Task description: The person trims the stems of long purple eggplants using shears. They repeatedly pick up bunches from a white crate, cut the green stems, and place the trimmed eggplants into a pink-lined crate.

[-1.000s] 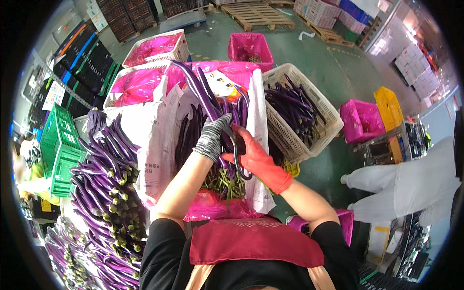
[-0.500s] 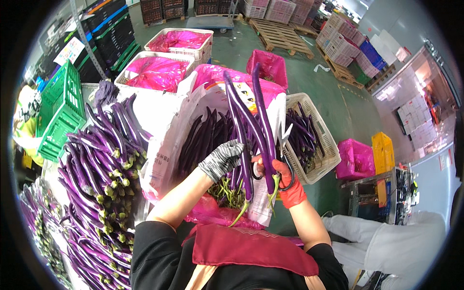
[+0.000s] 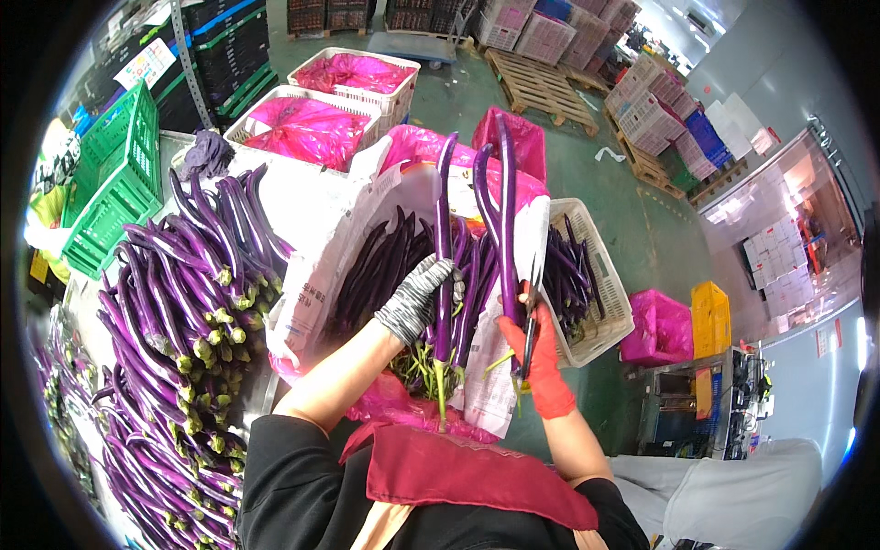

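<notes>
My left hand (image 3: pixel 417 301), in a grey striped glove, is closed round one long purple eggplant (image 3: pixel 444 220) held upright, its green stem pointing down. In my right hand (image 3: pixel 543 362), wearing a red glove, are two more long eggplants (image 3: pixel 507 220) and a pair of dark-handled scissors (image 3: pixel 531 321), seen nearly edge-on. Both hands are over a container lined with white paper (image 3: pixel 312 284) and pink plastic film (image 3: pixel 385 401). Inside lie many eggplants (image 3: pixel 371 280), stem ends toward me. My fingers partly hide the scissors' handles.
At left, a large pile of eggplants (image 3: pixel 174 321) covers the table, near a green crate (image 3: pixel 115 188). A white crate (image 3: pixel 619 316) of eggplants stands right of the container. Behind are film-covered white crates (image 3: pixel 307 128), a pink-lined bin (image 3: pixel 518 142) and a wooden pallet (image 3: pixel 541 87).
The eggplant in my left hand has become more upright and stands apart from the other two. My right hand has turned, bringing the scissors from a spread-blade view to nearly edge-on.
</notes>
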